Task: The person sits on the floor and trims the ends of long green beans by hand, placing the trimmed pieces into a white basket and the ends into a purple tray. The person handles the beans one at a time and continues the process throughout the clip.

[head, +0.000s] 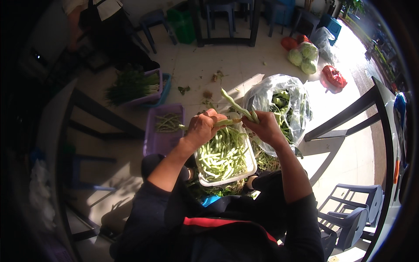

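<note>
Both my hands are raised above a white plastic basket (252, 160) filled with green beans (219, 157). My left hand (204, 126) is closed around a green bean pod, whose end (226, 122) points toward the other hand. My right hand (262, 126) grips further long beans (230, 99) that stick up to the left, and its fingertips meet the brownish tip of the left hand's bean. Left of the basket, a purple plastic tray (155, 144) holds a smaller pile of green beans (168, 122). Leafy greens (281, 108) fill a clear plastic bag (284, 82) on the right.
Trimmings (266, 159) lie on the floor around the basket. Stacked crates (160, 82) of long greens stand beyond the tray. Cabbages (304, 57) in a bag and a red bag (333, 78) are at back right. Table frames flank me; stools (356, 222) lie at lower right. A person (108, 36) is at back left.
</note>
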Demonstrator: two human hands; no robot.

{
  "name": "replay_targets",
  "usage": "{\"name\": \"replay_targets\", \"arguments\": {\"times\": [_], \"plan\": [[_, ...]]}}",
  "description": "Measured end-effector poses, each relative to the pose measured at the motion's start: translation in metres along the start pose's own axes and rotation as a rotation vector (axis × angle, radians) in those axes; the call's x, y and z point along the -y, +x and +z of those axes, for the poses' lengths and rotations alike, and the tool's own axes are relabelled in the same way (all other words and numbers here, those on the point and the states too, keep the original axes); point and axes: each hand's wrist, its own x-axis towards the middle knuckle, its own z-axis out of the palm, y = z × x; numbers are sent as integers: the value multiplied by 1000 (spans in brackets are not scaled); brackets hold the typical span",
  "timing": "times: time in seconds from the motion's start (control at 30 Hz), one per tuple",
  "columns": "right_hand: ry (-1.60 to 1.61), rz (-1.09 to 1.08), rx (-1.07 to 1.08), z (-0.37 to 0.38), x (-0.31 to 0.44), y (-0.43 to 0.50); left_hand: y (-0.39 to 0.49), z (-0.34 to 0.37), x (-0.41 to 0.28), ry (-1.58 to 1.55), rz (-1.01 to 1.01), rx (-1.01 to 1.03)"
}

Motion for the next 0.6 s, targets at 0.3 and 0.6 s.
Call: {"name": "replay_targets", "arguments": {"times": [0.3, 0.6], "plan": [[314, 19, 0, 12, 3, -7, 3, 4, -13, -144, -15, -15], [840, 264, -181, 2, 8, 1, 14, -14, -2, -954, -308, -220]]}}
